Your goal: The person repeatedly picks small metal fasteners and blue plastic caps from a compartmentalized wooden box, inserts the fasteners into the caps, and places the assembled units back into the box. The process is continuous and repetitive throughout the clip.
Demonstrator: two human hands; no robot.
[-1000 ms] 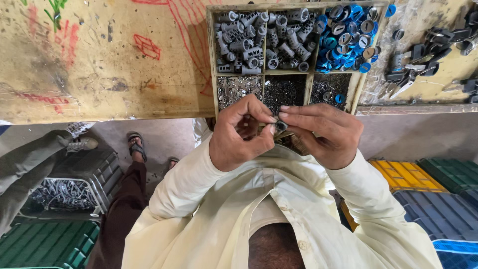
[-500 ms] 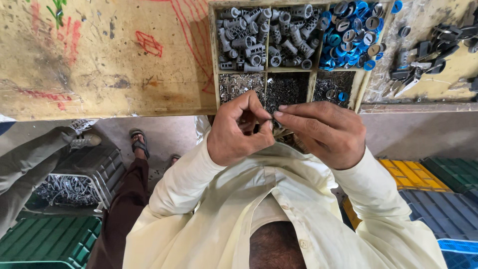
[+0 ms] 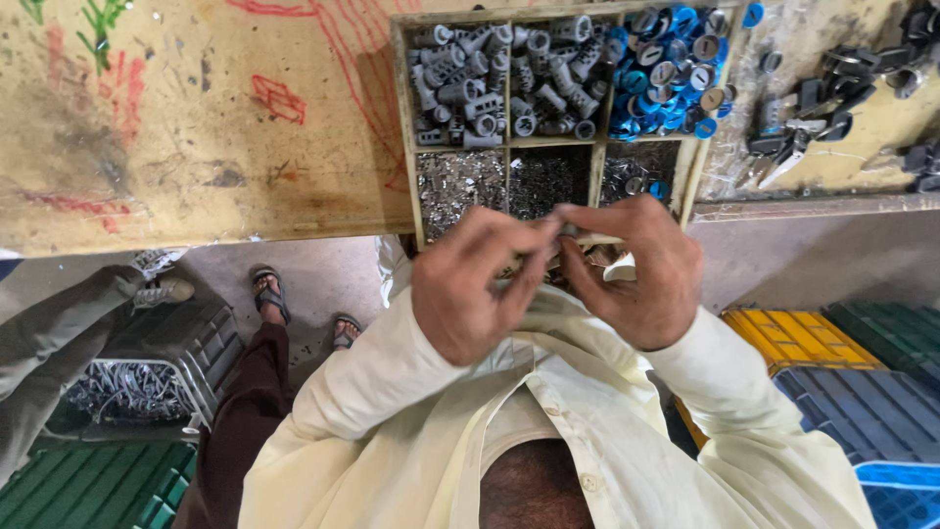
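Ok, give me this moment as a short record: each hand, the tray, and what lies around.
left hand: fingers pinched on a small metal part
right hand: fingertips on the same part, hands touching
tray: wooden, divided; grey cylinders, blue-ringed caps, fine metal bits below
bench: yellow, worn, red scribbles
right of the tray: dark clips
floor: coloured crates, another person's sandalled feet

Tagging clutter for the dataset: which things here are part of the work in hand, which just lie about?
In hand:
left hand
right hand
small metal part pinched between both
divided wooden tray

Lying about:
black metal pieces
yellow crate
grey crate
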